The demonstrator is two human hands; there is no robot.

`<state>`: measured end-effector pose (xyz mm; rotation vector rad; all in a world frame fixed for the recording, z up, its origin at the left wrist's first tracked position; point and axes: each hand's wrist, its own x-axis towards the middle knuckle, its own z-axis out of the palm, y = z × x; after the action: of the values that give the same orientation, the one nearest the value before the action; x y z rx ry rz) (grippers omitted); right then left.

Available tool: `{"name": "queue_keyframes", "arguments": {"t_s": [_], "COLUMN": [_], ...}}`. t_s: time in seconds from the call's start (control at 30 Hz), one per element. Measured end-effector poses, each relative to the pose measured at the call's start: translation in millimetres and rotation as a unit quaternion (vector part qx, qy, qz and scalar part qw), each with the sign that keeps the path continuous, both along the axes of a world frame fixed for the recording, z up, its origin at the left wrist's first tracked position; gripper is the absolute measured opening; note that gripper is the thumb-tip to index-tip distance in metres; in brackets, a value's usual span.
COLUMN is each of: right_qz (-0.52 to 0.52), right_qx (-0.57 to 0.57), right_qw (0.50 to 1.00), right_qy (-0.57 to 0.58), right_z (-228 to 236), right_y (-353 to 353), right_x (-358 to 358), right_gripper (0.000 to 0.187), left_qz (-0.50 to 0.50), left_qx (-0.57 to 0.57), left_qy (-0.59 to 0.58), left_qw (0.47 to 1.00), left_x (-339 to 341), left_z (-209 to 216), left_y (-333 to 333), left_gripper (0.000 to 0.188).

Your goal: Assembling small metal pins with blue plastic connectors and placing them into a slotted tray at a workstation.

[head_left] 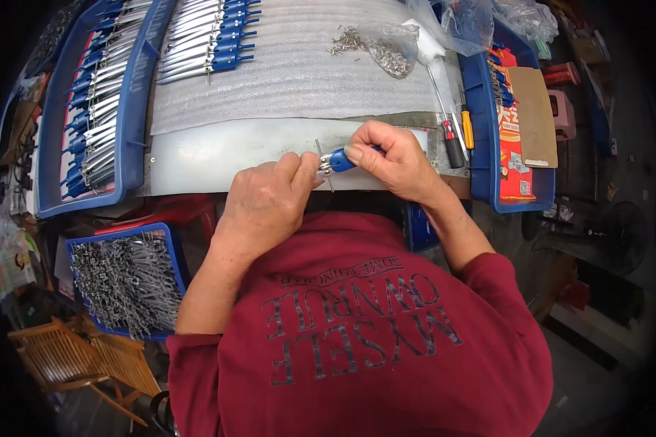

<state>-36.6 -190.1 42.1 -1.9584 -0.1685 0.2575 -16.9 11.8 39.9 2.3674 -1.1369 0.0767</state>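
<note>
Over the near edge of the worktable, both hands hold one small metal piece with a blue end (338,162). My right hand (395,159) pinches the blue end between thumb and fingers. My left hand (270,191) is closed round the metal end, which its fingers mostly hide. A thin metal rod (331,185) crosses the piece between the two hands. Similar long silver pieces with blue ends (211,44) lie in a row on the foam sheet at the back left.
A blue tray (135,109) of such pieces stands left. Below it sits a bin of grey metal parts (127,280). A bag of small metal pins (390,54) lies at the back. Screwdrivers (453,146) rest beside the right blue tray (486,131), which holds cardboard (532,116).
</note>
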Motion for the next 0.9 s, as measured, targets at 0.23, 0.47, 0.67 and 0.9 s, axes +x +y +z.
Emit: {"name": "queue_keyframes", "arguments": {"t_s": [0.23,0.47,0.67,0.9], "right_qz": [-0.022,0.027,0.061,0.036], "right_qx": [0.089,0.034,0.015,-0.025], "right_qw": [0.988,0.997,0.993,0.999], "right_qy": [0.121,0.065,0.099,-0.006], "right_z": [2.6,-1.8,3.6,-1.8], "right_y": [-7.0,-8.1,-10.9,-8.2], "right_x": [3.1,1.5,3.3,0.9], "right_gripper": [0.02,0.018,0.017,0.017], "left_qz": [-0.004,-0.027,-0.051,-0.018], "left_qx": [-0.023,-0.03,-0.032,-0.004], "left_qy": [0.019,0.053,0.061,0.031], "left_qw": [1.0,0.998,0.996,0.999], "left_x": [3.4,5.2,8.0,2.8], "left_z": [-3.0,-2.7,-5.1,-2.8], "left_y": [0.0,2.0,5.5,1.1], "left_gripper": [0.024,0.023,0.023,0.024]}}
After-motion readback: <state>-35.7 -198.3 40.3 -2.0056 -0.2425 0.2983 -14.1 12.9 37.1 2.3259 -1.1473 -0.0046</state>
